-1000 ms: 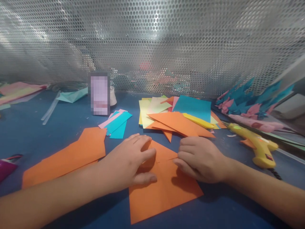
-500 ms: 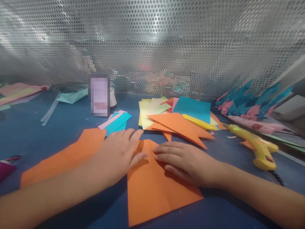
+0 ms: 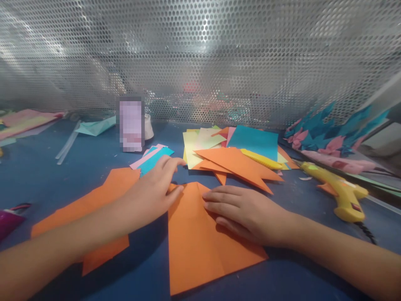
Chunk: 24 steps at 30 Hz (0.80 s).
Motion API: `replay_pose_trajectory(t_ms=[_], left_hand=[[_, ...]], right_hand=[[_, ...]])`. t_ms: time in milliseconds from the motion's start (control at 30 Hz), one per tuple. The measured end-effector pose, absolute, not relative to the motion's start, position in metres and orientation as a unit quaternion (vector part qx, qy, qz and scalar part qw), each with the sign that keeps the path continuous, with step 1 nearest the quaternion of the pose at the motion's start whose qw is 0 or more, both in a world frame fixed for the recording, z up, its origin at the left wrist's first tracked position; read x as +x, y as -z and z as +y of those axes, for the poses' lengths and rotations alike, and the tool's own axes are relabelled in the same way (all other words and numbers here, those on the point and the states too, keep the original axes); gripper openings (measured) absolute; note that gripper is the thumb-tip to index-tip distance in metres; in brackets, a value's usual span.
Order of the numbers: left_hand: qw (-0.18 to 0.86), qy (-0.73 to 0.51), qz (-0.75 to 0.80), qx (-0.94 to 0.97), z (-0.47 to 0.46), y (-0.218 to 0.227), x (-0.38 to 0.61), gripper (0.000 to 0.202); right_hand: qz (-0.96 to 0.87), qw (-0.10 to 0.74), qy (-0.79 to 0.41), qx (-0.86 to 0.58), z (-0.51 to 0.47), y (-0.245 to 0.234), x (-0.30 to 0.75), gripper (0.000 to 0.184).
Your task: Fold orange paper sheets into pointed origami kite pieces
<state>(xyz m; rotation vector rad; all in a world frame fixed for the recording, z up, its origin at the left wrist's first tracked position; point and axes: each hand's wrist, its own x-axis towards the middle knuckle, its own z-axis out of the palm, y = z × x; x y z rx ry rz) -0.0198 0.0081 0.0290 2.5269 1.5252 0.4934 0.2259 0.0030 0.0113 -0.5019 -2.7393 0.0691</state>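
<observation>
In my head view, the orange sheet (image 3: pixel 200 251) lies on the blue surface (image 3: pixel 300 274), around the middle and toward its near edge. A crease runs down from the sheet's top, so I judge the folding begun; its lower part lies broad and flat, not yet folded in. My right hand (image 3: pixel 247 215) rests flat on its right side, fingers together, gripping nothing; I cannot tell what lies beneath. My left hand (image 3: pixel 159 184) is spread, thumb apart, apparently empty, by the upper left corner; contact I cannot tell. More orange paper (image 3: pixel 103 192) lies toward the left edge; pointed orange pieces (image 3: pixel 233 163), already shaped, lie toward the far edge.
</observation>
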Motion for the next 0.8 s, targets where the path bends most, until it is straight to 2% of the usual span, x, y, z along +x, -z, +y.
replay_pose_trajectory(t_ms=[100,233,567,633,800], left_hand=[[0.007,-0.096,0.538,0.837,0.012,-0.028,-0.025,0.029],[-0.033,-0.022,0.527,0.849,0.013,-0.032,-0.03,0.039],[0.197,-0.181,0.504,0.821,0.0,-0.039,-0.012,0.01],[0.196,-0.193,0.466,0.841,-0.004,-0.034,-0.008,0.006],[0.127,-0.202,0.353,0.905,-0.008,-0.022,-0.005,0.012]], right_hand=[[-0.968,0.18,-0.003,-0.176,0.001,-0.01,0.224,0.032],[-0.966,0.184,0.024,-0.178,-0.002,-0.008,0.223,0.033],[-0.966,0.188,0.026,-0.173,0.001,-0.007,0.224,0.033],[-0.967,0.183,0.019,-0.174,0.001,-0.007,0.224,0.034],[-0.969,0.175,0.004,-0.172,0.002,-0.006,0.224,0.034]])
